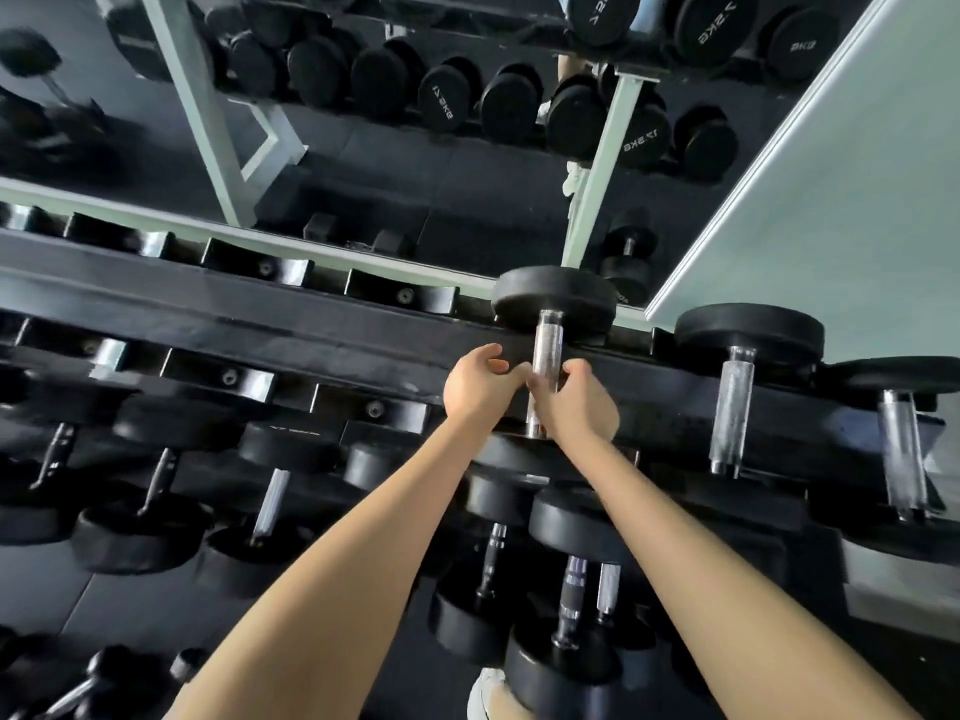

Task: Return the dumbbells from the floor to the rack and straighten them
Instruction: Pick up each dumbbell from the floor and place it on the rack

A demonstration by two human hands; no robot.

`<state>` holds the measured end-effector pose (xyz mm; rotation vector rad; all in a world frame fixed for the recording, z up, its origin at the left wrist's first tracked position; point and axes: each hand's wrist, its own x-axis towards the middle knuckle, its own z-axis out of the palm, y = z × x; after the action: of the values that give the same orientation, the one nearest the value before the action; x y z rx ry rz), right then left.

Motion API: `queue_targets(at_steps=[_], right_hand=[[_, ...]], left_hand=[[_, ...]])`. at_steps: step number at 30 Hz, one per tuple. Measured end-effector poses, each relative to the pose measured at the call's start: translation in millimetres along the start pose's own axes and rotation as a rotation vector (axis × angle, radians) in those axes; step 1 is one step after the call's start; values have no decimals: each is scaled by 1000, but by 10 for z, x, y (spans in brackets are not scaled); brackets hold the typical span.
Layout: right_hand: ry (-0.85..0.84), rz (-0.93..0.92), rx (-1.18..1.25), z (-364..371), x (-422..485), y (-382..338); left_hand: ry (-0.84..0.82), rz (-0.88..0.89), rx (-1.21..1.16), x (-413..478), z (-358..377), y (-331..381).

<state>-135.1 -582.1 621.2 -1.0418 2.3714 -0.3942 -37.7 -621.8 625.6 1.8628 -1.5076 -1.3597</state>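
A black round-headed dumbbell [553, 298] with a chrome handle lies in a cradle on the top tier of the black rack [291, 324]. Its far head points at the mirror; my arms partly hide its near head. My right hand [579, 402] curls round the lower part of the handle from the right. Beside the handle on the left, my left hand [478, 379] has loosely curled fingers, and only its fingertips reach the handle.
Two more dumbbells [732, 402] lie to the right on the same tier, and empty cradles [254, 265] run to the left. The lower tier [270, 501] holds several dumbbells. A mirror [415, 148] stands behind the rack. Small dumbbells [104, 678] lie on the floor at lower left.
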Motion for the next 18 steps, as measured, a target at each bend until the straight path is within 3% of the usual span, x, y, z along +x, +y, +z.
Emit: queue_targets(at_steps=[4,9,12,18], right_hand=[[264,-209,-82,54,-642,-102],[264,-387,-77,468,-1671,-172],[115,-424,-60,975,-2285,-93],[-398,-403,-214,2286,-3271,213]], left_hand=[[89,-32,-97,-400,-519,-495],[181,-97,-255,-1067,-1287,-1419],[226,-159,-308,-1515,-1745,-2168],[294,-421,-403,-2361,-2297,-3901]])
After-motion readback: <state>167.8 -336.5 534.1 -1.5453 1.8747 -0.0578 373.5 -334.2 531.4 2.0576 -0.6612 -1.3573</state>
